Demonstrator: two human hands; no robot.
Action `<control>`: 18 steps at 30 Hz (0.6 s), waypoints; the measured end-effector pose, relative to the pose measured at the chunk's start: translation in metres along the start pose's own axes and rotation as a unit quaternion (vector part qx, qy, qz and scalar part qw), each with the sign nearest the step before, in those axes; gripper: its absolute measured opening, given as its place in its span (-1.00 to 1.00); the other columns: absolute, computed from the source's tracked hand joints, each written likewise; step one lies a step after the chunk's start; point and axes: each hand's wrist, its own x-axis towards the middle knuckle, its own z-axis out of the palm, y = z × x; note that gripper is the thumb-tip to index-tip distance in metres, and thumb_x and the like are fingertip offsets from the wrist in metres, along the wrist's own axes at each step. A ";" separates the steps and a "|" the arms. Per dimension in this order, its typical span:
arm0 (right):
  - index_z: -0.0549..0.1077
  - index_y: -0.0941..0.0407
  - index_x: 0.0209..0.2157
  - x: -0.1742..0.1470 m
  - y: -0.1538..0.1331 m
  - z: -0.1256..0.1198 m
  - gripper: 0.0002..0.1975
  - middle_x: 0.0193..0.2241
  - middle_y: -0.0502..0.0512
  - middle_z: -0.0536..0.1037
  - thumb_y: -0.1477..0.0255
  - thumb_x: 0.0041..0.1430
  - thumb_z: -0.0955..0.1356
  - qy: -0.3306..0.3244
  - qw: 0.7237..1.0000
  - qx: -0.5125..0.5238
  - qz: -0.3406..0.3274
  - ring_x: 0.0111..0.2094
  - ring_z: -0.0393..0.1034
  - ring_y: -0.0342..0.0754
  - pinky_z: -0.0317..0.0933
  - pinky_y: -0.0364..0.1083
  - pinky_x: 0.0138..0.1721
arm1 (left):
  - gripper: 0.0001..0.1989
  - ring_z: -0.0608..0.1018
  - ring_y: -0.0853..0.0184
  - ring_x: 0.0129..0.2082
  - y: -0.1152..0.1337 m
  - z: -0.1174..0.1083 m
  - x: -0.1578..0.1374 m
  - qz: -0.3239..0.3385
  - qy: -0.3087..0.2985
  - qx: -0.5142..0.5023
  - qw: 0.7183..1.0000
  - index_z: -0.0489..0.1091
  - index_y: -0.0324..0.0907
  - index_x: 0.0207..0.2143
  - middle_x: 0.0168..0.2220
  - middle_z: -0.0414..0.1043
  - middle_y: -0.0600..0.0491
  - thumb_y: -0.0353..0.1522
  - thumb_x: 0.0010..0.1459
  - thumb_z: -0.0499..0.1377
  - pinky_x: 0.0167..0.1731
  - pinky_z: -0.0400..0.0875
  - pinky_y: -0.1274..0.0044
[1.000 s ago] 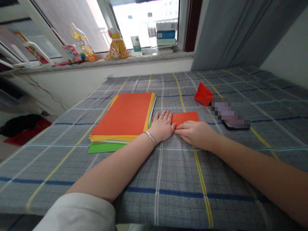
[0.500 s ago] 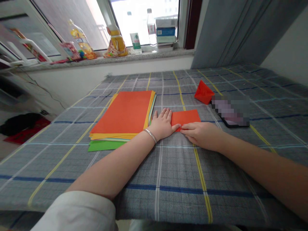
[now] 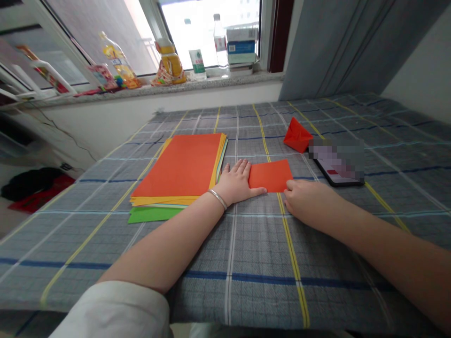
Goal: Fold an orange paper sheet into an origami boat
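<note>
A small orange-red sheet of paper [image 3: 270, 175], apparently folded, lies flat on the checked cloth. My left hand [image 3: 237, 182], with a silver bangle at the wrist, rests flat across its left end, fingers spread and thumb along the near edge. At the near right corner of the paper, my right hand [image 3: 308, 198] has its fingers curled together and pinches the corner; the fingertips are partly hidden. Beyond it stands a folded red paper shape [image 3: 298, 135] with a pointed top.
A stack of coloured paper [image 3: 186, 164], orange on top, lies just left of my left hand. A phone [image 3: 336, 164] with a blurred screen lies to the right. Bottles, a tube [image 3: 198, 64] and boxes [image 3: 241, 47] line the windowsill [image 3: 211, 83] behind.
My right hand has slid right along the paper's near edge, from beside my left thumb to the near right corner, and its fingers have curled. My left hand stays in place.
</note>
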 end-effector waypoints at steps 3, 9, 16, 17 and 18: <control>0.60 0.16 -0.44 -0.001 0.003 0.000 -0.77 -0.41 0.27 0.53 0.60 0.15 0.30 -0.010 1.000 0.003 0.021 -0.40 0.41 0.03 0.09 -0.06 -0.50 | 0.06 -0.05 0.08 0.41 0.000 0.000 0.000 -0.001 -0.003 -0.003 1.000 -0.09 -0.39 0.37 0.40 -0.17 -0.15 0.26 0.13 -0.15 0.32 -0.09 0.09; 0.57 0.15 -0.49 -0.003 0.006 -0.002 -0.75 -0.40 0.27 0.54 0.61 0.15 0.28 -0.024 0.996 0.009 0.085 -0.43 0.45 0.05 -0.01 -0.06 -0.56 | 0.10 -0.07 0.04 0.41 -0.002 0.000 0.001 0.009 -0.004 -0.009 1.000 -0.10 -0.39 0.37 0.41 -0.19 -0.18 0.29 0.09 -0.13 0.31 -0.10 0.07; 0.52 0.16 -0.39 -0.003 0.005 -0.010 -0.78 -0.39 0.25 0.54 0.33 0.20 0.33 0.110 0.982 -0.039 0.146 -0.37 0.45 0.10 -0.03 -0.03 -0.54 | 0.20 -0.07 0.01 0.41 -0.003 0.000 0.000 0.018 -0.002 -0.008 1.000 -0.13 -0.39 0.38 0.40 -0.20 -0.25 0.35 -0.01 -0.10 0.31 -0.11 0.11; 0.51 0.16 -0.37 -0.002 0.005 -0.009 -0.80 -0.37 0.25 0.55 0.32 0.18 0.35 0.138 0.982 -0.043 0.119 -0.33 0.44 0.11 0.01 -0.02 -0.51 | 0.21 -0.07 0.01 0.41 -0.003 0.001 0.001 0.019 0.000 -0.009 1.000 -0.15 -0.40 0.38 0.40 -0.21 -0.25 0.35 -0.02 -0.11 0.31 -0.11 0.12; 0.51 0.16 -0.34 0.001 0.005 -0.006 -0.82 -0.34 0.24 0.55 0.33 0.18 0.36 0.161 0.983 -0.043 0.082 -0.28 0.43 0.12 0.05 -0.02 -0.47 | 0.23 -0.08 0.02 0.41 -0.003 0.001 0.001 0.019 0.001 -0.011 1.000 -0.16 -0.41 0.38 0.40 -0.21 -0.26 0.36 -0.02 -0.11 0.32 -0.12 0.12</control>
